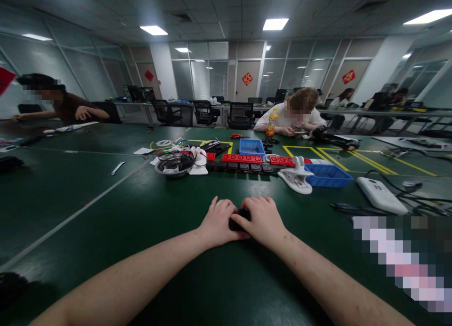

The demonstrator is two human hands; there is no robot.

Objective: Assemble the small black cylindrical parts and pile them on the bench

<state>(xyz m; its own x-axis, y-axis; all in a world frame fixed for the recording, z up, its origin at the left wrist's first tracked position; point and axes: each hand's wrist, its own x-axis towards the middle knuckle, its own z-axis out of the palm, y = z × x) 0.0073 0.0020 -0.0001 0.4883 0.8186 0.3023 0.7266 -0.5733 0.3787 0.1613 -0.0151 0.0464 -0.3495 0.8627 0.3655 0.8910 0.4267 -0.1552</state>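
Note:
Just above the green tabletop, or resting on it, is a small black object (pixel 241 218), mostly covered by my fingers, so its kind does not show. My left hand (pixel 219 220) curls around it from the left, thumb low at the near side. From the right, my right hand (pixel 264 218) grips the same object, its thumb laid across the front and its fingers bent over the far side. The two hands nearly meet at the thumbs.
Beyond my hands stand a metal bowl (pixel 173 168) of cables, red power strips (pixel 243 158), a white clip stand (pixel 296 178) and a blue tray (pixel 328 175). A wrench (pixel 117 168) lies left, a white device (pixel 381 194) right. Two people sit across the table.

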